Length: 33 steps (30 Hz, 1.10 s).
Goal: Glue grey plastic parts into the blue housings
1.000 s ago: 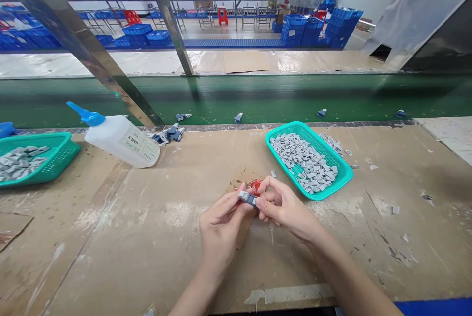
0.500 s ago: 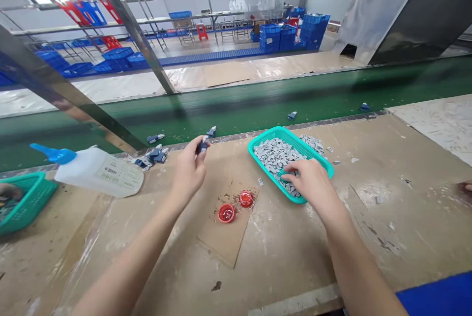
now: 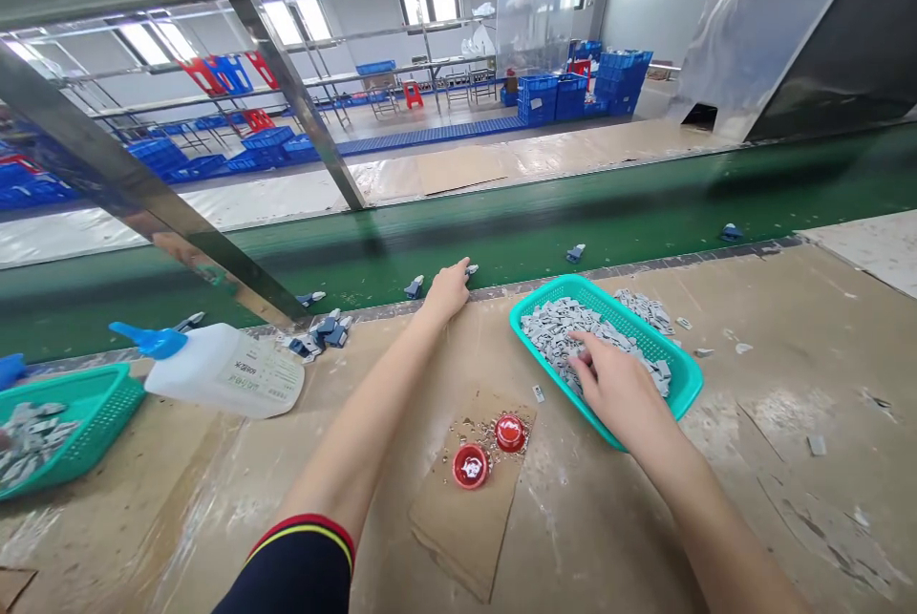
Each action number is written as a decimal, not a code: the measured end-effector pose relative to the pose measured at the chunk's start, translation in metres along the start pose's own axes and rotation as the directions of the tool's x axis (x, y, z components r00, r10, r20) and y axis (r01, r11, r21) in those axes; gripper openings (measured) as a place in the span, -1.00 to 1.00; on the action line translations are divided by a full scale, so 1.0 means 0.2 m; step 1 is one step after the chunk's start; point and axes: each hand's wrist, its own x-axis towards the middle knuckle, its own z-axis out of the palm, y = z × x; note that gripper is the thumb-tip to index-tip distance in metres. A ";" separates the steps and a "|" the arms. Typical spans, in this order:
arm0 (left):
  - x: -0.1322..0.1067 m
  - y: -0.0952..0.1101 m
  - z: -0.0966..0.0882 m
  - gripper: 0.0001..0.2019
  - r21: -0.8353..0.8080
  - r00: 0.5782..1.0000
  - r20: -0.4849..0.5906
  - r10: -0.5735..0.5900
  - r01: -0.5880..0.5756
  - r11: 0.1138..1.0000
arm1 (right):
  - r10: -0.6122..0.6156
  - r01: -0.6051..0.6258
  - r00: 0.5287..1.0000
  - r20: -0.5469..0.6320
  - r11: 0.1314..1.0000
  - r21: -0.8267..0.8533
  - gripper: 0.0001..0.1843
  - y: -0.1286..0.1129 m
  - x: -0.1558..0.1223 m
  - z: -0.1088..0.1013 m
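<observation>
Head view: looking forward and down across a workbench towards a green conveyor belt [image 3: 501,256].

Left hand [image 3: 448,294]: reaching out at the far edge of the bench, fingers together and pointing forward. The fingertips [image 3: 465,266] sit next to a small blue-grey piece [image 3: 471,271]. I cannot tell whether they are pinching it.

Right hand [image 3: 617,394]: inside the teal mesh basket [image 3: 680,375], fingers loosely parted and curled down into the heap of grey pieces [image 3: 550,332]. I cannot tell whether they hold one.

Things: two red cups [image 3: 470,466] stand just apart on a cardboard sheet [image 3: 458,528], between the hands and nearer me. A white squeeze bottle [image 3: 225,370] with a blue nozzle lies on its side beside a cluster of blue-grey parts [image 3: 322,332].

Rest: a second teal basket [image 3: 75,418] sits at the bench's left end; blue crates [image 3: 537,100] are stacked far beyond the belt.

Handling: I'd keep the right fingertips shallow in the loose heap, separating one piece at a time so that none spill over the rim.
</observation>
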 end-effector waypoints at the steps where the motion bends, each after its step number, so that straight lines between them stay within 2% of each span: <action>1: 0.00 -0.02 -0.02 -0.56 0.003 1.000 -0.016 -0.025 0.025 1.000 | 0.015 -0.012 0.999 -0.032 0.996 0.085 -0.68 0.00 -0.01 -0.01; 3: -0.01 -0.08 -0.08 -0.55 0.015 0.991 -0.069 -0.117 0.118 0.993 | 0.068 -0.047 0.996 -0.060 0.951 0.307 -0.72 -0.02 -0.03 -0.02; 6: -0.04 -0.21 -0.17 -0.55 0.028 0.949 -0.114 -0.295 0.300 0.953 | 0.129 -0.116 0.992 0.020 0.801 0.587 -0.71 -0.05 -0.07 -0.03; 9: -0.08 -0.32 -0.23 -0.71 -0.001 0.926 -0.057 -0.374 0.374 0.927 | 0.072 -0.120 0.993 0.098 0.707 0.697 -0.70 -0.11 -0.12 -0.02; 12: -0.13 -0.35 -0.25 -0.78 -0.079 0.926 -0.058 -0.372 0.367 0.927 | 0.034 -0.180 0.979 0.202 0.613 0.769 -0.81 -0.15 -0.16 -0.01; 14: -0.17 -0.32 -0.26 -0.73 -0.163 0.929 -0.098 -0.356 0.338 0.927 | 0.019 -0.236 0.962 0.273 0.558 0.795 -0.84 -0.17 -0.18 0.00; 15: -0.20 -0.29 -0.27 -0.70 -0.215 0.932 -0.112 -0.344 0.315 0.924 | 0.008 -0.244 0.958 0.288 0.557 0.794 -0.85 -0.18 -0.19 0.01; 18: -0.35 -0.17 -0.30 -0.67 -0.377 0.950 -0.121 -0.288 0.224 0.898 | -0.050 -0.173 0.962 0.267 0.646 0.744 -0.88 -0.21 -0.23 0.03; 19: -0.41 -0.12 -0.32 -0.67 -0.465 0.957 -0.117 -0.265 0.183 0.866 | -0.075 -0.137 0.965 0.253 0.679 0.722 -0.88 -0.22 -0.25 0.04; 20: -0.48 -0.08 -0.34 -0.68 -0.569 0.963 -0.111 -0.247 0.142 0.810 | -0.095 -0.107 0.966 0.242 0.702 0.704 -0.89 -0.23 -0.26 0.05; 22: -0.62 0.00 -0.38 -0.66 -0.786 0.965 -0.096 -0.246 0.078 0.613 | -0.109 -0.084 0.966 0.233 0.722 0.687 -0.90 -0.24 -0.28 0.08; 24: -0.76 0.05 -0.41 -0.65 -0.900 0.951 -0.080 -0.299 0.060 0.431 | -0.076 -0.103 0.970 0.232 0.735 0.671 -0.88 -0.25 -0.29 0.11; 28: -0.99 0.11 -0.45 -0.65 -0.944 0.884 -0.076 -0.461 0.085 0.319 | 0.036 -0.160 0.979 0.202 0.750 0.642 -0.85 -0.23 -0.29 0.17; 33: -1.23 0.17 -0.45 -0.69 -0.974 0.827 -0.021 -0.562 0.111 0.199 | 0.056 -0.175 0.978 0.199 0.738 0.652 -0.86 -0.22 -0.28 0.20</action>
